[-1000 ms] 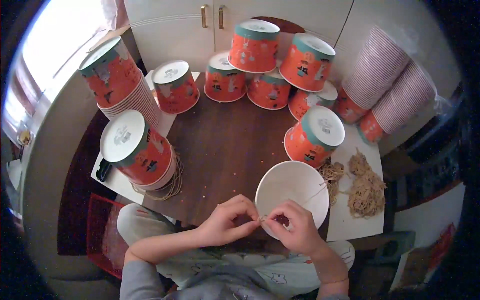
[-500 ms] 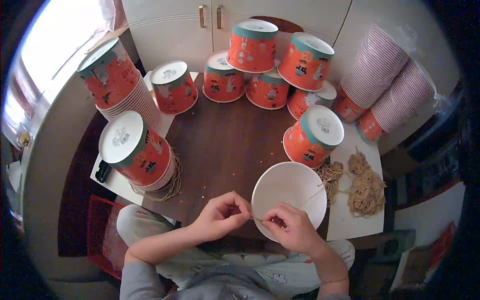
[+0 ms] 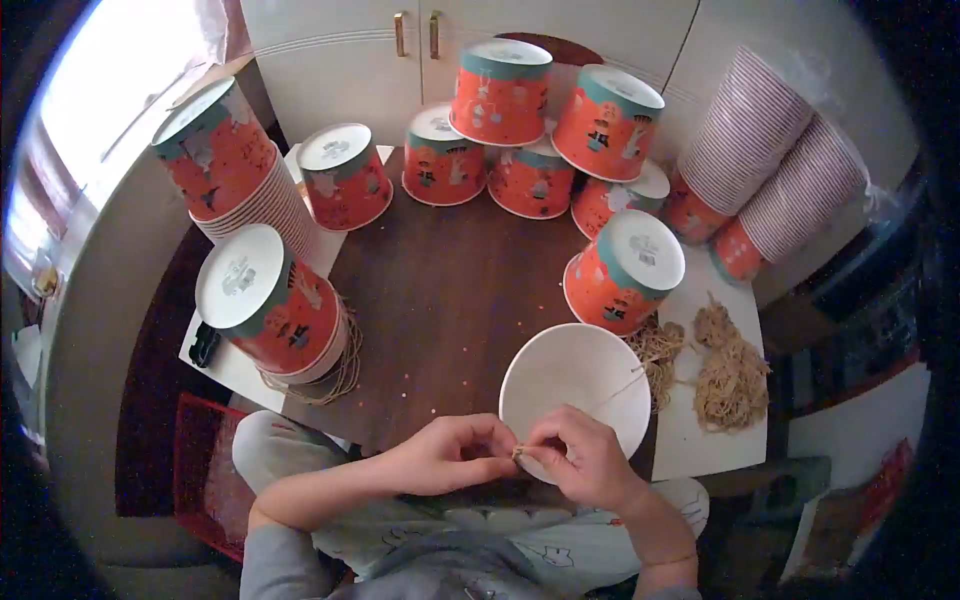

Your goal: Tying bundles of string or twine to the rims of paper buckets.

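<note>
A white-lined paper bucket (image 3: 560, 365) faces mouth up at the table's near edge. A thin tan cord (image 3: 620, 388) pokes through near its right rim and runs down inside toward my hands. My left hand (image 3: 455, 455) and my right hand (image 3: 585, 460) meet over the bucket's near rim. Both pinch a short bit of the cord between thumb and fingertips; its exact shape there is too small to make out. Right of the bucket lie tangled tan cords (image 3: 657, 355), partly behind it, and a larger bundle of cords (image 3: 732, 385).
Upside-down orange buckets (image 3: 345, 180) ring the dark table (image 3: 440, 270), some stacked. Cords lie around the base of the left bucket (image 3: 285, 320). Tall nested stacks (image 3: 800, 190) lean at the back right, partly in clear plastic. A red basket (image 3: 205, 460) sits low at left.
My fingertips have come closer together, the left hand moving right and slightly down. The stretch of cord between them has become shorter.
</note>
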### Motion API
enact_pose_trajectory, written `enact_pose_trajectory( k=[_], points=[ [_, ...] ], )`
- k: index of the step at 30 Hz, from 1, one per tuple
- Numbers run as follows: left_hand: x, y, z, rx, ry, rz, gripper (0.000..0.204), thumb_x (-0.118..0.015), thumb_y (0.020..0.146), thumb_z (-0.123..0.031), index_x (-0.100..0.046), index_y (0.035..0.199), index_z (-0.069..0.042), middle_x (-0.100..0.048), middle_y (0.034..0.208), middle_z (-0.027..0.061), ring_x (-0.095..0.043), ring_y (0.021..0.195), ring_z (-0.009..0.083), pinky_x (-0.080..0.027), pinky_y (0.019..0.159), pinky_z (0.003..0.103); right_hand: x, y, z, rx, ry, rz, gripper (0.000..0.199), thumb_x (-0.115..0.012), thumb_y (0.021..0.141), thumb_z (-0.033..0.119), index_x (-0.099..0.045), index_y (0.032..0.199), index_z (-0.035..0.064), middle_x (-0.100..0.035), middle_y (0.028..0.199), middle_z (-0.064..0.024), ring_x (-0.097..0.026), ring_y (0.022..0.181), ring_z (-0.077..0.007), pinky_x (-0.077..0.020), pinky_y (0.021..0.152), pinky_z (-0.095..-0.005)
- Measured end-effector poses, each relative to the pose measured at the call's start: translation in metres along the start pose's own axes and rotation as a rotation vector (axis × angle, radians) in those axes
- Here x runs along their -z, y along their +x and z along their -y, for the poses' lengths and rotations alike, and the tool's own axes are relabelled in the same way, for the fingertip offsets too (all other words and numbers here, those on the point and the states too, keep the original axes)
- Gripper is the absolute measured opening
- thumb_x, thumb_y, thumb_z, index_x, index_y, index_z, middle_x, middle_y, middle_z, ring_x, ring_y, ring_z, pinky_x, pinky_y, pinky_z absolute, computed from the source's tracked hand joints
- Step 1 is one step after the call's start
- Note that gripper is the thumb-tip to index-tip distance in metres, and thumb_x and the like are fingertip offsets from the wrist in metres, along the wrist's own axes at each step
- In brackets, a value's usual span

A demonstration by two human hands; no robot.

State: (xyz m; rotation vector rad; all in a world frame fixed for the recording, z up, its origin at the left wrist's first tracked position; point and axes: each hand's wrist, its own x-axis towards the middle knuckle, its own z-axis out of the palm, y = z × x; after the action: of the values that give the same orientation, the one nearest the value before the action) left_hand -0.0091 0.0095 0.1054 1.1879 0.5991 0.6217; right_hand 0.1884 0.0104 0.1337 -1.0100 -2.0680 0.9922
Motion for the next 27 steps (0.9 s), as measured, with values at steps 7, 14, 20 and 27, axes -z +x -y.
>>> enact_pose_trajectory(
  k=[7,14,20,27],
  points=[
    [-0.003,0.000,0.000,-0.027,0.005,0.003,0.015,-0.050,0.085,-0.010,-0.052,0.095,0.001,-0.058,0.087,0.0037,-0.053,0.084,0.0079,-0.043,0.075,0.021,-0.003,-0.001,-0.001,0.059,0.033,-0.026,0.012,-0.059,0.072,-0.001,-0.052,0.080,0.0035,-0.053,0.074,-0.0068,-0.051,0.062,-0.0152,-0.0422,0.054,-0.0248],
    [-0.006,-0.003,0.003,-0.072,0.234,-0.213,0.013,-0.055,0.081,-0.013,-0.055,0.087,-0.001,-0.058,0.077,0.0037,-0.053,0.072,0.0085,-0.043,0.060,0.023,-0.003,-0.001,0.002,0.021,0.049,-0.007,0.011,-0.060,0.072,0.000,-0.052,0.080,0.0033,-0.053,0.074,-0.0058,-0.051,0.059,-0.0116,-0.0421,0.052,-0.0226],
    [-0.009,-0.001,-0.008,-0.279,0.583,-0.335,0.009,-0.059,0.076,-0.008,-0.058,0.083,-0.004,-0.054,0.070,0.0062,-0.052,0.063,0.0118,-0.041,0.054,0.023,-0.004,-0.001,0.001,-0.059,0.026,-0.011,0.010,-0.060,0.072,0.001,-0.053,0.078,0.0026,-0.053,0.072,-0.0050,-0.051,0.058,-0.0105,-0.0420,0.051,-0.0221],
    [-0.008,-0.001,-0.002,-0.286,0.504,-0.392,0.008,-0.059,0.076,-0.006,-0.057,0.082,-0.002,-0.052,0.072,0.0055,-0.051,0.063,0.0105,-0.040,0.053,0.022,-0.004,-0.002,-0.001,-0.078,-0.015,0.030,0.009,-0.060,0.072,0.001,-0.053,0.077,0.0026,-0.052,0.070,-0.0049,-0.052,0.057,-0.0102,-0.0422,0.050,-0.0221]
  ],
)
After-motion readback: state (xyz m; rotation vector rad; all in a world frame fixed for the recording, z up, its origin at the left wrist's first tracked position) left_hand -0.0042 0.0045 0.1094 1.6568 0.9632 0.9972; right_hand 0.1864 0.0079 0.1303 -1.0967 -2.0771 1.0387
